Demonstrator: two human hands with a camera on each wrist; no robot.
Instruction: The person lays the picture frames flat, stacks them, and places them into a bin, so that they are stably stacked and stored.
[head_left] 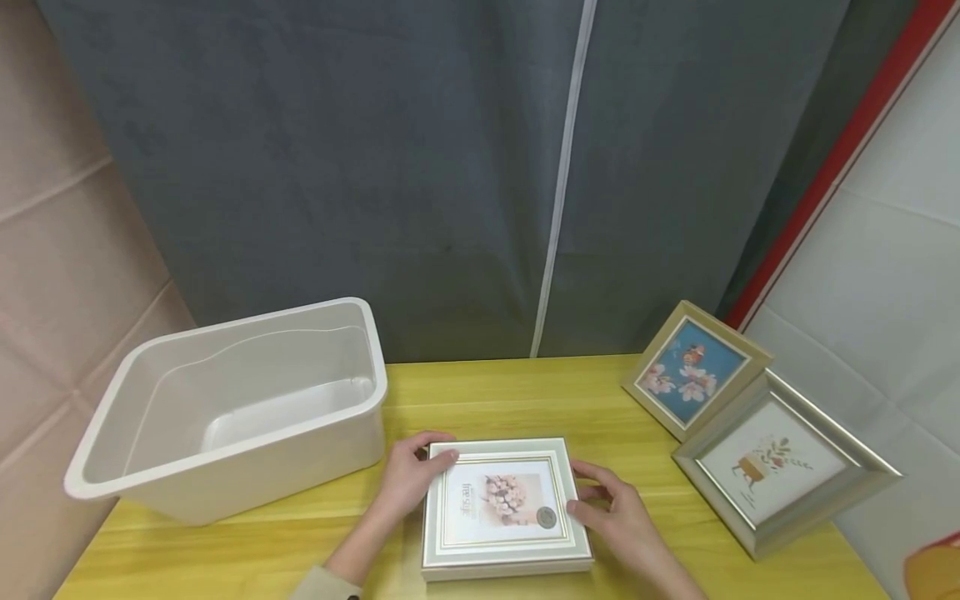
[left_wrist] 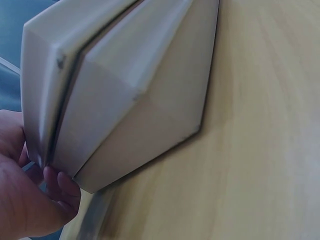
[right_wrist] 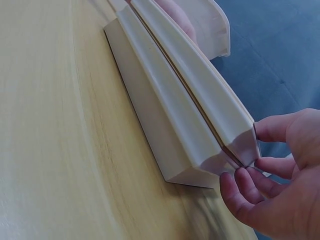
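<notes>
A white picture frame (head_left: pixel 498 533) with gold inner lines and a flower print lies face up at the front middle of the wooden table. It tops a stack; another pale frame (right_wrist: pixel 170 95) shows directly under it in the wrist views, with a dark seam between. My left hand (head_left: pixel 411 475) grips the top frame at its far left corner, thumb on the face and fingers at the side. Along the right edge, my right hand (head_left: pixel 611 508) pinches the same frame, thumb on top. Its other fingertips sit at the seam and the lower frame's corner.
A deep white plastic bin (head_left: pixel 300 467) stands at the left. On the right, a gold-rimmed frame (head_left: pixel 651 371) with a blossom picture leans behind a silver frame (head_left: pixel 765 467) with a plant print. A grey curtain (head_left: pixel 337 167) hangs behind the yellow wooden table (head_left: pixel 480 392).
</notes>
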